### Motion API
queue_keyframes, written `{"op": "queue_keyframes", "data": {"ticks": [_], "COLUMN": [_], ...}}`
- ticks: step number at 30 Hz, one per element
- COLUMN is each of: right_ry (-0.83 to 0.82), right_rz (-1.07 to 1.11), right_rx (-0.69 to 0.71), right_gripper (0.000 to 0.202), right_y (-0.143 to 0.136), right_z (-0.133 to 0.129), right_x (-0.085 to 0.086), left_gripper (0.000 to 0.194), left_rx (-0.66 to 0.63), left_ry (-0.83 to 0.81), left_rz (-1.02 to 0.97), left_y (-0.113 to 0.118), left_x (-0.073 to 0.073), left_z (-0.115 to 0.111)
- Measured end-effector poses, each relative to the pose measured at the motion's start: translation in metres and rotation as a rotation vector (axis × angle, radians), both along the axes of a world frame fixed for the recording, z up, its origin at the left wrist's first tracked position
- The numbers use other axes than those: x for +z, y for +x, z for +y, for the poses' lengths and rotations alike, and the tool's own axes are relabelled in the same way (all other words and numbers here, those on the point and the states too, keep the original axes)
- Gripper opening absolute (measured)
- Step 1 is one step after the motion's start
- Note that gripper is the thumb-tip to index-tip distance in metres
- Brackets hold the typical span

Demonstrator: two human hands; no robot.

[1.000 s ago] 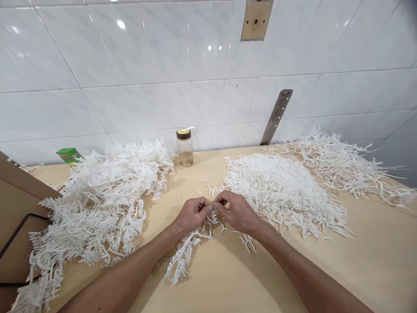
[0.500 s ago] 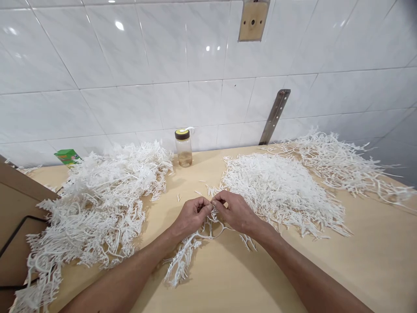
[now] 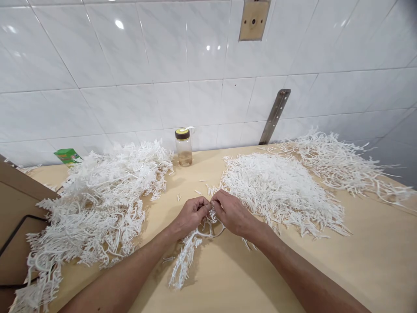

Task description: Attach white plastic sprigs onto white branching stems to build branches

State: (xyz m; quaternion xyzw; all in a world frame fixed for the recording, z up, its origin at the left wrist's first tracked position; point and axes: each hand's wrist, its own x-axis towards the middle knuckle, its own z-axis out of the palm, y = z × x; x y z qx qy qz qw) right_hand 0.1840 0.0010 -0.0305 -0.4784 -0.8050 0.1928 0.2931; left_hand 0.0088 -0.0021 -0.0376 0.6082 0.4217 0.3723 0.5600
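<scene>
Two bare forearms are entering from the bottom edge of the frame and converging toward the centre, over a pale wooden desk (image 3: 325, 269). The left hand (image 3: 192, 214) and the right hand (image 3: 232, 213) are sitting close together just below mid-frame, fingertips meeting; both are pinched shut on the top of a white plastic branch (image 3: 185, 256), with the thumb and forefinger of each closing on the same small spot of it. The branch is trailing down and to the lower left from the hands, its thin curved stem looping beneath the right hand and its bristly end lying flat on the desk between the two forearms. Which exact twig the fingers are gripping is too small to tell. To the left of the hands, a big loose heap of white branches (image 3: 94, 204) is spreading from mid-frame down to the lower left corner. To the right and just behind the right hand, a flatter pile of short white pieces (image 3: 280, 191) is lying almost against the knuckles. Further right, toward the right edge, a third, sparser pile of stripped stems (image 3: 342, 161) is fanning out. A few stray bits are scattered on the bare desk ahead of the hands. At the back, centred against the white tiled wall (image 3: 130, 65), a clear jar with a dark lid (image 3: 184, 147) is standing upright. At far left a green carton (image 3: 67, 155) is poking out behind the heap, and a metal bracket (image 3: 274, 116) is leaning on the wall right of centre.
</scene>
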Motion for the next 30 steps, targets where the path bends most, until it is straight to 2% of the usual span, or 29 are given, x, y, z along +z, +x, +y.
{"op": "queue_keyframes", "data": {"ticks": [4, 7, 10, 16, 21, 23, 28, 30], "right_ry": [-0.310, -0.391, -0.338, -0.030, 0.128, 0.147, 0.053, 0.102], "right_rz": [0.279, 0.351, 0.317, 0.108, -0.089, -0.083, 0.037, 0.004], "right_rx": [0.040, 0.039, 0.013, -0.012, 0.002, -0.022, -0.116, -0.166], "right_gripper": [0.020, 0.019, 0.017, 0.011, 0.014, 0.013, 0.009, 0.011], "right_y": [0.007, 0.010, 0.010, 0.004, -0.003, -0.006, -0.011, -0.008], "right_z": [0.004, 0.006, 0.005, -0.001, -0.002, -0.002, -0.001, 0.001], "right_x": [0.001, 0.002, 0.001, 0.000, -0.002, -0.005, -0.006, -0.004], "left_gripper": [0.037, 0.036, 0.037, 0.040, 0.041, 0.041, 0.040, 0.039], "left_rx": [0.018, 0.016, 0.013, 0.008, -0.002, 0.008, 0.019, -0.004], "left_ry": [0.032, 0.065, 0.061, 0.000, -0.044, -0.044, -0.009, 0.000], "left_rz": [-0.075, -0.066, -0.055, -0.070, -0.039, -0.049, -0.053, -0.037], "left_y": [-0.001, -0.002, -0.002, -0.001, -0.003, -0.004, -0.004, -0.004], "left_x": [-0.003, -0.005, -0.005, -0.003, -0.004, -0.003, 0.001, 0.002], "left_z": [0.002, 0.002, 0.002, 0.002, 0.005, 0.007, 0.006, 0.004]}}
